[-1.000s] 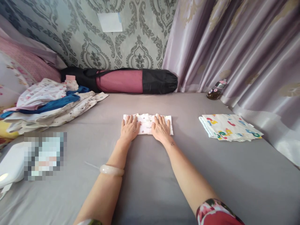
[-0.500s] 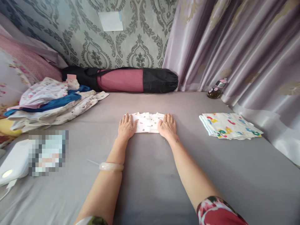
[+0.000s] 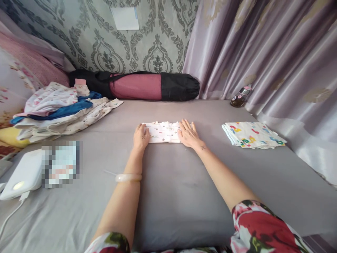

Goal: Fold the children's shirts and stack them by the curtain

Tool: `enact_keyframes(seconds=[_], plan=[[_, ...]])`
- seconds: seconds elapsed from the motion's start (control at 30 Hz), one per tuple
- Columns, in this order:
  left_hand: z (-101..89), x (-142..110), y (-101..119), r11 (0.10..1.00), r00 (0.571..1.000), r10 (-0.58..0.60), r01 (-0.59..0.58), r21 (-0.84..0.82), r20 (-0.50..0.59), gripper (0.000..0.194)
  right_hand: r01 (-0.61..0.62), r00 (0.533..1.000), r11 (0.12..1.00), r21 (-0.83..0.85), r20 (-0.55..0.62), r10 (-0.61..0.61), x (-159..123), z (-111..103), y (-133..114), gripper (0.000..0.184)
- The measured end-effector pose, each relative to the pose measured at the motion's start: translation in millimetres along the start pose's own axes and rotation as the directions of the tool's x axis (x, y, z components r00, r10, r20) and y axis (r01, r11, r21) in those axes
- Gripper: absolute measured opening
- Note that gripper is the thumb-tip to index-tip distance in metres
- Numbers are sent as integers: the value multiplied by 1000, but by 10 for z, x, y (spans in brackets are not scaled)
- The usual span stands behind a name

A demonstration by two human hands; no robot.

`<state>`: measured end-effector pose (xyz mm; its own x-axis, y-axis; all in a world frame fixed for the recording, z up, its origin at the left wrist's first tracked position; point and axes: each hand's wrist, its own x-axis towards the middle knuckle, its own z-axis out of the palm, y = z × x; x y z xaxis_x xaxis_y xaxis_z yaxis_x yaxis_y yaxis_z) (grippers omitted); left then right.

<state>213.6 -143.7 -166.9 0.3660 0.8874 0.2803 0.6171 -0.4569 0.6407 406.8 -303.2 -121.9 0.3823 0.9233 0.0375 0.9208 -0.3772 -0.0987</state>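
Note:
A small white printed garment (image 3: 162,133), folded into a flat strip, lies on the grey bed sheet (image 3: 179,196) between my two hands. At its left end is my left hand (image 3: 141,137), fingers bent over the edge and thumb against the cloth, closed on it. My right hand (image 3: 188,133) rests flat on the right end, open with its fingers spread. The palms hide both ends of the garment.
Clothes (image 3: 60,109) are heaped at the left. A white device (image 3: 23,172) with a cable sits beside a blurred item (image 3: 64,163). A folded colourful cloth (image 3: 255,135) lies right; a bottle (image 3: 240,96) stands behind it. A rolled mat bag (image 3: 137,86) lies along the wall.
My left fingers have gone from lying flat to bent round the garment's left end. My right fingers have spread and slanted leftward. The view has shifted slightly.

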Motion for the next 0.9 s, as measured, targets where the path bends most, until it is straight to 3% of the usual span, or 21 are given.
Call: enact_keyframes(seconds=[0.07,0.17,0.53,0.73,0.9], plan=[[-4,5,-42,999,1000,11,-10,33,-28,37,46,998,999,22,43,-46,11,19,49,63],[-17,6,-69,995,999,31,-28,100,-32,35,15,994,997,75,110,-24,40,55,102,64],[-94,8,-16,988,1000,-13,12,155,7,42,-11,988,997,82,155,-2,72,54,114,64],[-91,38,-30,987,999,32,-28,158,-22,37,4,1000,998,65,28,-5,98,-19,-176,61],[-107,47,-52,984,999,44,-41,173,-15,37,94,992,979,180,64,-107,178,13,-371,63]])
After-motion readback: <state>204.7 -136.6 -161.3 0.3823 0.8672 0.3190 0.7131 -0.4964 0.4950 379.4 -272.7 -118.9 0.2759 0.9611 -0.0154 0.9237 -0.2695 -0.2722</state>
